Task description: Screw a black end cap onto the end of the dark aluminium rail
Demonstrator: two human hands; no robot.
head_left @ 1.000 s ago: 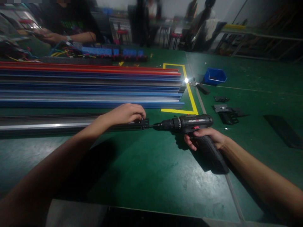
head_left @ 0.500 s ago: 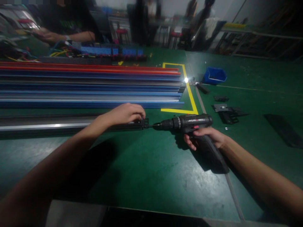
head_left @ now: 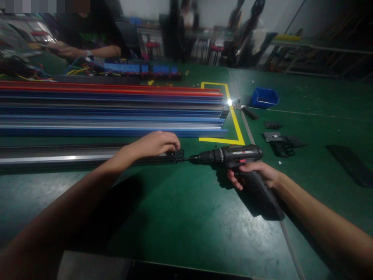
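My right hand (head_left: pixel 256 173) is wrapped round the handle of a black cordless drill (head_left: pixel 239 153), which points left. Its bit reaches a small black end bracket (head_left: pixel 179 155) at the right end of a long dark metal profile (head_left: pixel 64 157). My left hand (head_left: pixel 159 144) rests over that end, its fingers closed on the bracket. The fingertips partly hide where bracket and profile meet. Whether the bit is turning I cannot tell.
Blue and red profiles (head_left: pixel 116 120) lie behind, inside yellow tape (head_left: pixel 237 124). To the right are a blue bin (head_left: pixel 265 97), several black parts (head_left: pixel 281 146) and a dark flat piece (head_left: pixel 349 165). A person's hands (head_left: pixel 71 51) work at far left near wires.
The whole scene sits slightly lower in the picture, as the head view has tilted a little. Both hands, the drill and the bracket keep about the same positions relative to each other.
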